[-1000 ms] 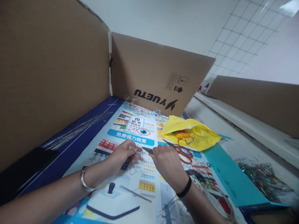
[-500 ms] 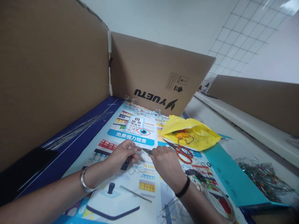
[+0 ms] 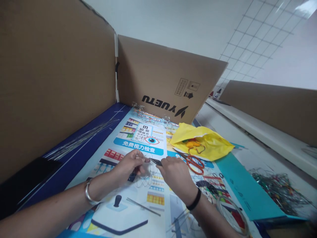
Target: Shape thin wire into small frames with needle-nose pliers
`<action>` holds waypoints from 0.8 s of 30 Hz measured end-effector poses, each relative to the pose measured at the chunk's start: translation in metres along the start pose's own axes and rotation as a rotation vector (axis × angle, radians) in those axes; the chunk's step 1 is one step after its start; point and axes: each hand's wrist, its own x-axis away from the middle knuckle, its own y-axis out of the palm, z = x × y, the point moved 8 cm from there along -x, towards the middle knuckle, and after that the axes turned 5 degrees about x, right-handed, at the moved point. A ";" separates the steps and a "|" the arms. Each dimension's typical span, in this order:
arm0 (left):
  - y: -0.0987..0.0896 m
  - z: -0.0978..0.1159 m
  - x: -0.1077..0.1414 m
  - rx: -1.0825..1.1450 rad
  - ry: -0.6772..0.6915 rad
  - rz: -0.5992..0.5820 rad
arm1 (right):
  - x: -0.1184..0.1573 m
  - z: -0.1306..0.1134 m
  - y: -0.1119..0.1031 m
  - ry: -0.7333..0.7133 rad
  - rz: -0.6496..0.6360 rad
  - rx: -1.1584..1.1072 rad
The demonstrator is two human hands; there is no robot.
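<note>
My left hand (image 3: 133,162) is pinched on a thin, looped wire (image 3: 145,181), whose fine coils hang below the fingers. My right hand (image 3: 174,173) wraps round a pair of pointed pliers (image 3: 156,161). Only the dark, narrow jaws show; the handles are hidden in the palm. The jaw tips meet the wire right at my left fingertips, and whether they grip it is too small to tell. Just beyond my right hand lie orange-handled scissors (image 3: 195,164), partly against a yellow bag (image 3: 218,145). Nearer me, a short straight metal rod (image 3: 143,207) lies on the printed sheet.
Cardboard panels stand on the left (image 3: 56,72) and at the back (image 3: 158,72). Long straight wires (image 3: 84,137) lie along the left. Tangled wire pieces (image 3: 138,107) sit by the back panel. On the right are a wire coil (image 3: 232,211) and a heap of wire scraps (image 3: 277,188).
The pliers have turned slightly at the left fingertips, and the wire loops below have shifted a little. Both hands stay in nearly the same place.
</note>
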 end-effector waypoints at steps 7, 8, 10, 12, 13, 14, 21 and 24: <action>0.004 0.005 0.001 -0.028 -0.012 -0.067 | -0.001 0.005 0.004 0.042 -0.053 -0.050; 0.005 0.006 0.001 -0.017 -0.017 -0.089 | -0.001 0.006 0.004 0.047 -0.059 -0.053; 0.009 0.009 0.003 0.013 -0.021 -0.157 | -0.001 0.007 0.004 0.051 -0.062 -0.059; 0.013 0.011 0.004 0.033 -0.042 -0.227 | 0.000 0.007 0.003 0.047 -0.057 -0.059; 0.013 0.011 0.005 0.031 -0.062 -0.249 | 0.000 0.007 0.002 0.042 -0.052 -0.057; 0.013 0.011 0.005 0.021 -0.083 -0.260 | 0.000 0.006 0.002 0.036 -0.049 -0.054; 0.007 0.012 -0.003 -0.152 -0.114 -0.279 | -0.001 0.000 0.000 0.009 -0.050 -0.051; 0.005 0.010 -0.006 -0.224 -0.102 -0.237 | 0.000 -0.003 -0.001 0.002 -0.043 -0.055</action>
